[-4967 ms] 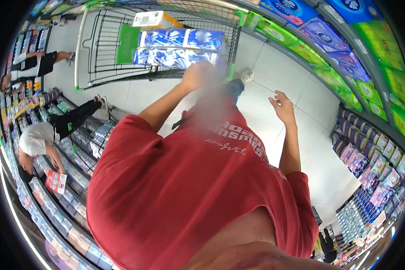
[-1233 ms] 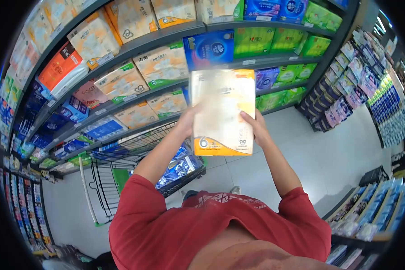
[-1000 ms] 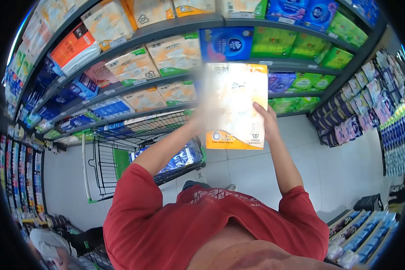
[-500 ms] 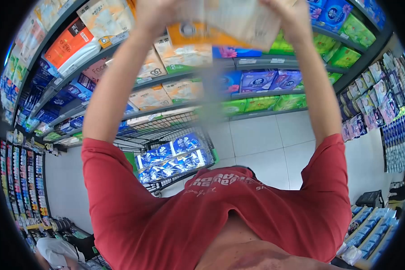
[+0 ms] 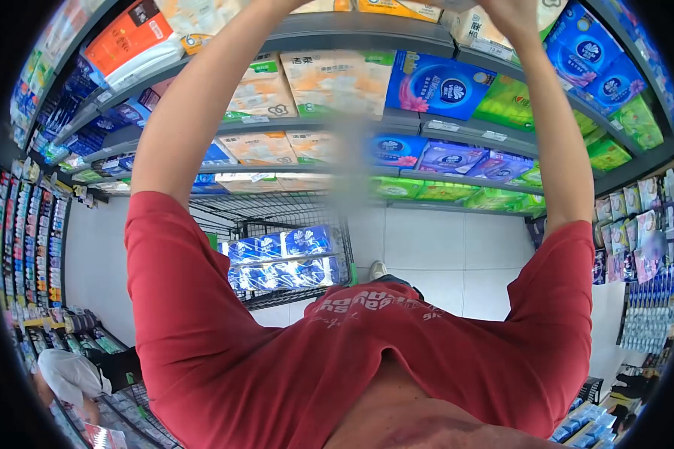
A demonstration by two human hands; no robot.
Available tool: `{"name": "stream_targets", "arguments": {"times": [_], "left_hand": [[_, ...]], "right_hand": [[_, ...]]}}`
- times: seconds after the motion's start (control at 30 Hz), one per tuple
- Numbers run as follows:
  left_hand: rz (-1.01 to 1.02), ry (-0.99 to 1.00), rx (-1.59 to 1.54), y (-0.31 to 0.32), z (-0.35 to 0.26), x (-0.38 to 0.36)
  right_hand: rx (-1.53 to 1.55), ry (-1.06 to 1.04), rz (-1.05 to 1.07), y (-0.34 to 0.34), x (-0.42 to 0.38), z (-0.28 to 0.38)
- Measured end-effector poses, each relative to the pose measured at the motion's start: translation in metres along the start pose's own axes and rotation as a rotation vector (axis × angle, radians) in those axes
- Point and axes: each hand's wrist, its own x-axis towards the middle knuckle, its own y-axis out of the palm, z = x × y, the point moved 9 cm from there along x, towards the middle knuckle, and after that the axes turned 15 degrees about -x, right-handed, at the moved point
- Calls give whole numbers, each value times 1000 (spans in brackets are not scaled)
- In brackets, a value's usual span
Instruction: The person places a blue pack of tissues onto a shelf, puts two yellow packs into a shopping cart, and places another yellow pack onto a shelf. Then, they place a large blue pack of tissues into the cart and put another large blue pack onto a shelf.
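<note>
At upper shelf point(image 5: 352, 34), tissue pack point(image 5: 403, 9) near right hand point(image 5: 511, 16), openness and grip unclear, left hand cropped

Grey shelves point(image 5: 397, 39) curve across the upper part of the frame. On them sit an orange pack point(image 5: 131, 37) at upper left, cream packs point(image 5: 341, 82) toward the middle, blue packs point(image 5: 438, 84) and green packs point(image 5: 505, 105) toward the right, and purple packs point(image 5: 453, 159) lower down. Left of centre, a wire cart point(image 5: 262, 200) stands on the pale tiled floor point(image 5: 427, 239), blue-and-white packs point(image 5: 281, 258) lying inside.
</note>
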Motion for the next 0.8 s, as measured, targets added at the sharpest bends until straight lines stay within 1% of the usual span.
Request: {"name": "stream_targets", "arguments": {"times": [0.07, 0.1, 0.17, 0.23, 0.33, 0.4, 0.43, 0.47, 0.5, 0.53, 0.6, 0.63, 0.67, 0.7, 0.73, 0.8], "left_hand": [[26, 82, 148, 7, 23, -1], [34, 78, 144, 11, 38, -1], [2, -117, 53, 12, 82, -2], [-6, -142, 78, 16, 97, 1], [-12, -154, 104, 19, 112, 2], [-14, -143, 105, 22, 117, 5], [-17, -189, 62, 23, 123, 5], [-21, -233, 19, 24, 129, 5], [-24, -231, 21, 23, 133, 7], [-15, -263, -19, 23, 141, 7], [-8, -296, -58, 19, 151, 8], [42, -363, -79, 21, 159, 8], [94, -429, -100, 24, 166, 7], [94, -421, -98, 23, 166, 10], [124, -421, -66, 24, 166, 13], [152, -414, -30, 24, 168, 18]], "right_hand": [[-36, 28, 5, 16, -6, -32], [-36, 37, 3, 21, -7, -45], [-72, -4, -9, 29, -8, -60], [-42, 50, -4, 37, -8, -80], [-63, 33, 38, 48, -8, -94], [-83, 76, -39, 46, -10, -103], [-81, 76, -37, 49, -11, -107], [49, 72, -13, 53, -11, -111], [178, 67, 11, 57, -11, -113], [179, 64, 11, 58, -10, -116], [135, 158, 47, 61, -12, -124], [135, 155, 47, 60, -10, -121], [94, 225, 100, 63, -9, -124], [51, 293, 150, 64, -7, -128], [48, 283, 141, 64, -5, -129], [97, 188, 31, 60, -3, -128]]}}
